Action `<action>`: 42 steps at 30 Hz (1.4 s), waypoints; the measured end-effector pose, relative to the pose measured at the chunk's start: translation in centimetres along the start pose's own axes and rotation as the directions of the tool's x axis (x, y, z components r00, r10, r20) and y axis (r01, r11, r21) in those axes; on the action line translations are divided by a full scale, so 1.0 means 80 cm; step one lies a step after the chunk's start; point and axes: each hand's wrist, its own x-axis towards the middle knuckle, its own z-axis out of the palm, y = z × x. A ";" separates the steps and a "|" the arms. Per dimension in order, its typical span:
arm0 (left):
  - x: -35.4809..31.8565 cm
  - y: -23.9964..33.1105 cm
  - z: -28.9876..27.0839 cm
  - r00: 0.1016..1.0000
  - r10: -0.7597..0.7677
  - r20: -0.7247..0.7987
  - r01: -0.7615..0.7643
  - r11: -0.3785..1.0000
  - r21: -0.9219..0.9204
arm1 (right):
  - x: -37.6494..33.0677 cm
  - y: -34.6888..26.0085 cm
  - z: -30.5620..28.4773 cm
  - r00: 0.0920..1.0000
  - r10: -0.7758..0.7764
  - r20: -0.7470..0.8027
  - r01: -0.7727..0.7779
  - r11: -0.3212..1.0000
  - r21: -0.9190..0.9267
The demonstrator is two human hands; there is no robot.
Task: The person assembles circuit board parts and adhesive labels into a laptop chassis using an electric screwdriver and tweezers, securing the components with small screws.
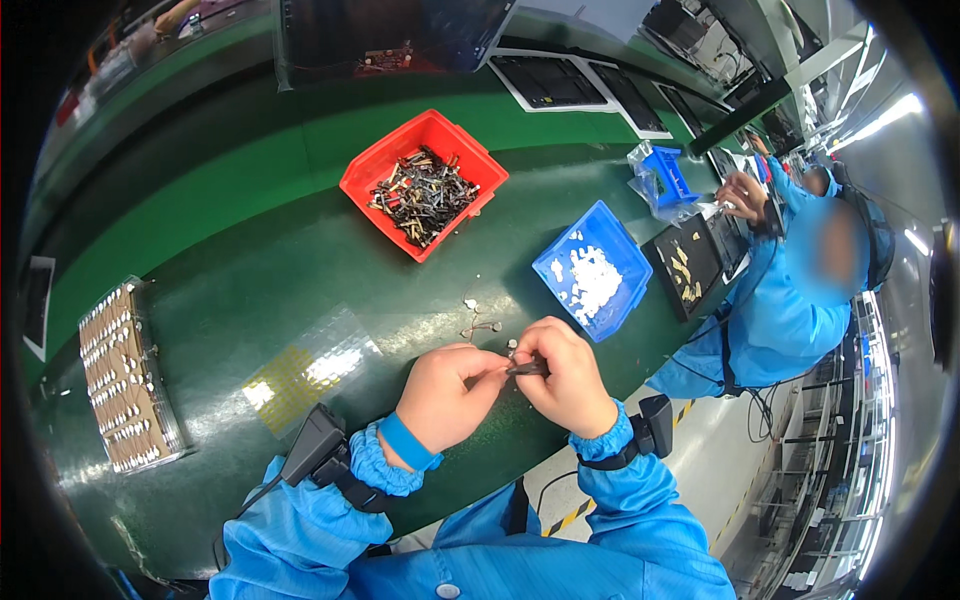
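The small dark piece sits in the gap between the two hands, its long axis running roughly left to right, across the person's front; the right hand is the nearer, its bent fingers clamped on the piece, so that the piece lies at that hand's left side and points toward the other; the left hand comes in from the opposite side, thumb and forefinger brought together at the piece's left end; whether those fingertips pinch anything thin, I cannot tell.

A small white round part shows just beyond the meeting fingertips, on the side away from the body, close by the right hand's fingers; whether it is joined to the dark piece is too small to tell.

Loose wired pieces lie on the table beyond the left hand's knuckles, ahead and a little left of where the fingertips meet; the left hand is the nearer to them, and neither hand touches them; the blue bin of white bits stands ahead and to the right, nearer the right hand; the red bin of dark parts is farther off, ahead and left; a clear sheet lies flat, left of the left hand.
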 end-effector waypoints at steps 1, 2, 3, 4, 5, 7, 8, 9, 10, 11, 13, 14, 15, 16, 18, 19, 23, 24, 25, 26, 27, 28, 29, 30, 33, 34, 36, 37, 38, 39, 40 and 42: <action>-0.001 -0.001 0.000 1.000 -0.004 0.002 0.004 1.000 0.001 | -0.001 0.004 -0.002 1.000 0.004 0.001 -0.004 1.000 0.003; -0.002 -0.001 0.000 1.000 -0.017 -0.006 0.017 0.998 -0.057 | -0.002 0.010 -0.008 0.992 0.025 -0.121 -0.035 0.996 -0.080; -0.001 -0.004 0.003 1.000 -0.028 -0.008 0.027 0.992 -0.122 | -0.004 0.019 -0.017 0.969 0.038 -0.242 -0.080 0.983 -0.167; -0.002 -0.005 0.005 1.000 -0.027 -0.004 0.026 0.992 -0.124 | -0.002 0.025 -0.027 0.933 0.024 -0.360 -0.128 0.955 -0.268; -0.003 -0.009 0.007 0.999 -0.041 0.015 0.043 0.982 -0.183 | -0.001 0.035 -0.041 0.918 -0.060 -0.392 -0.126 0.893 -0.432; -0.003 -0.011 0.009 0.998 -0.057 0.034 0.064 0.969 -0.240 | -0.004 0.034 -0.049 0.889 -0.047 -0.456 -0.145 0.915 -0.376; -0.004 -0.007 0.009 0.992 -0.098 0.085 0.119 0.946 -0.301 | -0.010 0.034 -0.052 0.906 -0.074 -0.417 -0.081 0.936 -0.342; -0.006 -0.003 0.009 0.981 -0.139 0.138 0.180 0.917 -0.356 | -0.017 0.027 -0.050 0.907 -0.070 -0.416 -0.083 0.937 -0.338; -0.007 0.000 0.008 0.980 -0.140 0.138 0.181 0.917 -0.355 | -0.023 0.013 -0.048 0.966 0.014 -0.257 -0.051 0.989 -0.139; -0.008 0.002 0.007 0.969 -0.168 0.182 0.225 0.902 -0.369 | -0.028 0.004 -0.043 0.995 0.060 -0.076 -0.055 0.996 0.071; -0.011 0.004 0.010 0.954 -0.188 0.234 0.268 0.885 -0.381 | -0.039 0.004 -0.030 1.000 -0.010 -0.007 0.011 0.981 0.192; -0.013 0.003 0.013 0.950 -0.170 0.262 0.264 0.885 -0.383 | -0.045 0.003 -0.026 1.000 0.019 0.000 -0.019 0.976 0.215; -0.015 0.002 0.015 0.945 -0.155 0.288 0.262 0.885 -0.384 | -0.049 0.004 -0.025 1.000 0.023 0.000 -0.022 0.976 0.218; -0.016 0.004 0.015 0.944 -0.159 0.290 0.267 0.885 -0.382 | -0.054 0.005 -0.026 0.999 0.050 0.005 -0.050 0.979 0.197; -0.016 0.011 0.015 0.969 -0.054 0.241 0.084 0.989 -0.119 | -0.064 0.013 -0.029 0.997 0.081 0.001 -0.081 0.985 0.150; -0.013 0.009 0.013 0.968 -0.057 0.243 0.087 0.989 -0.117 | -0.071 0.019 -0.032 0.996 0.084 0.001 -0.083 0.985 0.153; 0.014 0.003 0.001 0.953 0.303 0.002 -0.278 0.871 0.406 | -0.096 0.047 -0.041 0.955 0.296 -0.013 -0.292 0.946 0.143; 0.023 0.004 0.000 0.936 0.351 -0.024 -0.284 0.797 0.533 | -0.099 0.055 -0.038 0.949 0.316 -0.016 -0.312 0.943 0.119; 0.030 0.003 0.000 0.915 0.401 -0.043 -0.279 0.707 0.650 | -0.102 0.059 -0.037 0.942 0.336 -0.020 -0.332 0.938 0.094; 0.035 -0.001 0.002 0.918 0.396 -0.020 -0.266 0.653 0.709 | -0.104 0.060 -0.037 0.941 0.338 -0.022 -0.334 0.938 0.095; 0.039 -0.004 0.004 0.918 0.396 -0.017 -0.268 0.652 0.709 | -0.104 0.060 -0.035 0.942 0.333 -0.032 -0.330 0.941 0.075; 0.042 -0.007 0.005 0.917 0.399 0.018 -0.264 0.570 0.778 | -0.104 0.060 -0.033 0.944 0.328 -0.042 -0.326 0.944 0.055; 0.043 -0.009 0.006 0.915 0.400 0.053 -0.259 0.482 0.837 | -0.104 0.061 -0.034 0.943 0.330 -0.045 -0.327 0.943 0.056; 0.044 -0.012 0.008 0.915 0.400 0.057 -0.262 0.481 0.836 | -0.104 0.062 -0.033 0.953 0.300 -0.054 -0.299 0.954 0.027; 0.043 -0.017 0.011 0.920 0.387 0.064 -0.252 0.459 0.852 | -0.102 0.058 -0.036 0.956 0.272 -0.105 -0.272 0.962 0.018; 0.045 -0.017 0.011 0.922 0.380 0.071 -0.254 0.457 0.852 | -0.101 0.054 -0.037 0.951 0.274 -0.145 -0.272 0.962 0.037; 0.046 -0.017 0.012 0.925 0.372 0.079 -0.256 0.454 0.853 | -0.095 0.048 -0.040 0.942 0.259 -0.215 -0.255 0.966 0.047; 0.047 -0.018 0.014 0.923 0.376 0.078 -0.241 0.410 0.880 | -0.091 0.044 -0.042 0.928 0.241 -0.284 -0.235 0.970 0.054; 0.047 -0.018 0.015 0.922 0.380 0.076 -0.224 0.363 0.904 | -0.084 0.037 -0.044 0.923 0.245 -0.296 -0.240 0.969 0.053; 0.047 -0.019 0.016 0.921 0.383 0.077 -0.227 0.362 0.904 | -0.078 0.036 -0.044 0.923 0.244 -0.299 -0.239 0.970 0.052; 0.047 -0.020 0.015 0.923 0.380 0.065 -0.215 0.367 0.905 | -0.070 0.034 -0.043 0.938 0.155 -0.311 -0.156 0.988 0.024; 0.047 -0.017 0.012 0.922 0.383 0.052 -0.205 0.371 0.906 | -0.053 0.023 -0.041 0.947 0.057 -0.317 -0.059 0.998 0.002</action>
